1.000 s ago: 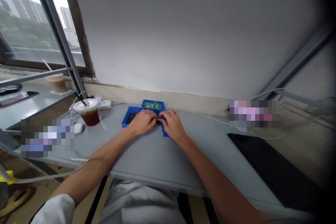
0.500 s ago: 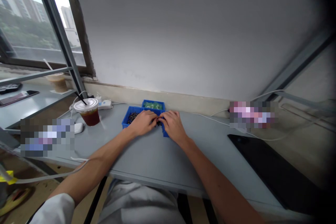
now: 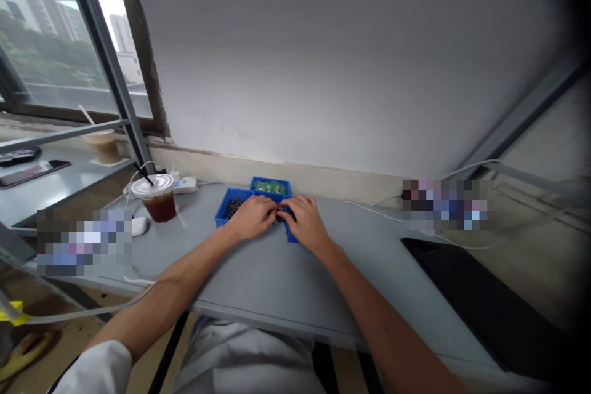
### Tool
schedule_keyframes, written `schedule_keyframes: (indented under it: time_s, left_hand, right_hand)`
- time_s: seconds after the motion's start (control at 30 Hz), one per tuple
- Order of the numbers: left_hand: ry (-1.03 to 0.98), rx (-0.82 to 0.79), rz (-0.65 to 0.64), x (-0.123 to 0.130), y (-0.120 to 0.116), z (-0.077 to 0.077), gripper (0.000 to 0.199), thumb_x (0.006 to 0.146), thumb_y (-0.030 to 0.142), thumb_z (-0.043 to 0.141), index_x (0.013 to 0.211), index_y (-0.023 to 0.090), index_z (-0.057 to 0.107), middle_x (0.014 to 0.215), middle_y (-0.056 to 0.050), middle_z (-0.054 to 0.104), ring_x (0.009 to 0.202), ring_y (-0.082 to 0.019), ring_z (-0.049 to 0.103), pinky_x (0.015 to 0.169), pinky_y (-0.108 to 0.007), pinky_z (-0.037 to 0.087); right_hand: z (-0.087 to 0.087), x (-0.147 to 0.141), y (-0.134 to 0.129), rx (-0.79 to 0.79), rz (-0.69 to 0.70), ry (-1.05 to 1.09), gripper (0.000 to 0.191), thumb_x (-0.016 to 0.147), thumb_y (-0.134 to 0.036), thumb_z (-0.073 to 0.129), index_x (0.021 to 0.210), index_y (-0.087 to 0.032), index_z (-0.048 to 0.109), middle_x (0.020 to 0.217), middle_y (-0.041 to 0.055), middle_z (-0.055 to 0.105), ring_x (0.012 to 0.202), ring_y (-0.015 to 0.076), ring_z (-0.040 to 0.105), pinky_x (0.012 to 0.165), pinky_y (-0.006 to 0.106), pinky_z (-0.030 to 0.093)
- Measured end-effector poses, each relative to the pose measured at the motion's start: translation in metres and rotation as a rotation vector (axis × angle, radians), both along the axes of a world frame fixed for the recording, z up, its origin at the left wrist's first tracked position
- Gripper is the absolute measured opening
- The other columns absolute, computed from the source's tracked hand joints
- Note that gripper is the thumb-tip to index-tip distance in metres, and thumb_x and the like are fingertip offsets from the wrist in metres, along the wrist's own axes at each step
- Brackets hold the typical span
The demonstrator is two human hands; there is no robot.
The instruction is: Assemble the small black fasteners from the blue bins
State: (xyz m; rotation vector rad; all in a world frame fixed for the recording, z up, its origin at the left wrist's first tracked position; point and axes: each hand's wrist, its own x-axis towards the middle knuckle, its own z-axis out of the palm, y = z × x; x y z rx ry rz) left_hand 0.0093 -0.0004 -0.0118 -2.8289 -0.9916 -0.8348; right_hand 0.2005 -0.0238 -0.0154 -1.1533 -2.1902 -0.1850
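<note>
Barely moved, left hand (image 3: 253, 217) and right hand (image 3: 305, 220) pinch a tiny dark piece (image 3: 279, 210).

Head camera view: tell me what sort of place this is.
Probably a workshop bench: a blue plastic bin of small dark pieces stands on a smooth grey tabletop, near a dark-framed window.

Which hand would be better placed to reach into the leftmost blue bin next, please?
Probably the left hand: it is nearer the small dark pieces in the leftmost blue bin. The right hand is farther across.
</note>
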Motion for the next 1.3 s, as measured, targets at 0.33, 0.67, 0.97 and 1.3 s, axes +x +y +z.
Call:
schedule_keyframes:
  time_s: [0.33,0.67,0.97,1.3]
  left_hand:
    - [-0.005,-0.002,-0.015,0.001,-0.001,0.000,0.027,0.100,0.023,0.043,0.094,0.016,0.069,0.092,-0.008,0.070,0.089,-0.020,0.062,0.084,-0.032,0.045]
    - [0.144,0.090,0.163,0.003,-0.003,-0.008,0.024,0.094,0.016,0.049,0.109,0.017,0.068,0.098,-0.012,0.071,0.103,-0.029,0.059,0.102,-0.049,0.037]
    - [0.327,0.087,0.141,0.006,-0.005,-0.025,0.029,0.088,0.005,0.051,0.102,0.022,0.071,0.100,-0.008,0.073,0.102,-0.027,0.060,0.109,-0.052,0.030]
    - [0.309,-0.004,0.122,0.005,-0.007,-0.013,0.028,0.086,0.003,0.049,0.094,0.017,0.071,0.092,-0.011,0.073,0.096,-0.026,0.066,0.106,-0.050,0.035]
  right_hand:
    - [-0.001,0.001,0.002,0.013,-0.011,-0.038,0.029,0.103,-0.027,0.041,0.089,-0.021,0.064,0.093,0.0061,0.072,0.093,0.0229,0.059,0.086,0.038,0.034]
    - [0.005,0.018,0.009,0.139,-0.309,0.090,0.029,0.099,-0.027,0.041,0.080,-0.020,0.061,0.084,0.0079,0.069,0.088,0.0253,0.057,0.081,0.039,0.034]
    - [0.001,0.030,0.013,0.190,-0.505,-0.039,0.040,0.101,-0.035,0.040,0.077,-0.018,0.067,0.090,0.0135,0.067,0.089,0.0279,0.052,0.077,0.041,0.031]
    - [-0.003,0.023,0.012,0.117,-0.441,-0.055,0.044,0.104,-0.042,0.036,0.082,-0.019,0.067,0.092,0.0126,0.067,0.091,0.0281,0.053,0.081,0.042,0.032]
